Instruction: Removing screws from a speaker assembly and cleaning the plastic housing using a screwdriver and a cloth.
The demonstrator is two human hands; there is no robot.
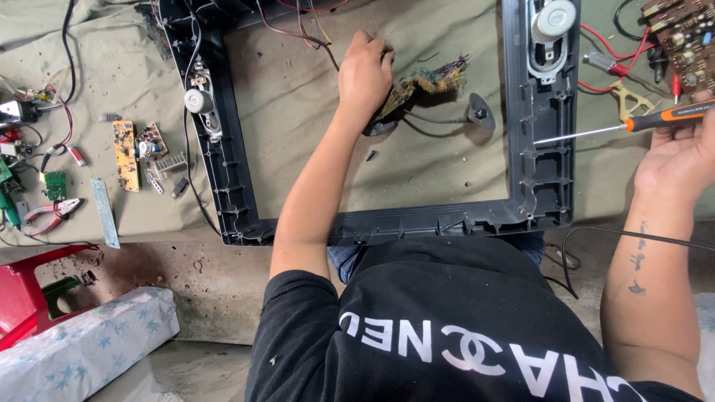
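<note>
My left hand (365,74) reaches into the opening of a dark grey plastic monitor frame (417,223) and closes on a frayed, dirty piece of circuit board or cloth (428,80) lying on the olive cloth. A small dark round part (480,113) with a wire lies just right of it. My right hand (681,156) is off the frame's right side, gripping a screwdriver (596,132) with an orange and black handle, its shaft pointing left over the frame's right rail. Speakers sit in the left rail (199,100) and right rail (553,21).
Small circuit boards (126,152), red-handled pliers (48,214) and wires lie on the cloth at left. A brown circuit board (685,37) with red leads sits top right. A red plastic stool (22,290) and a wrapped bundle (82,346) are at lower left.
</note>
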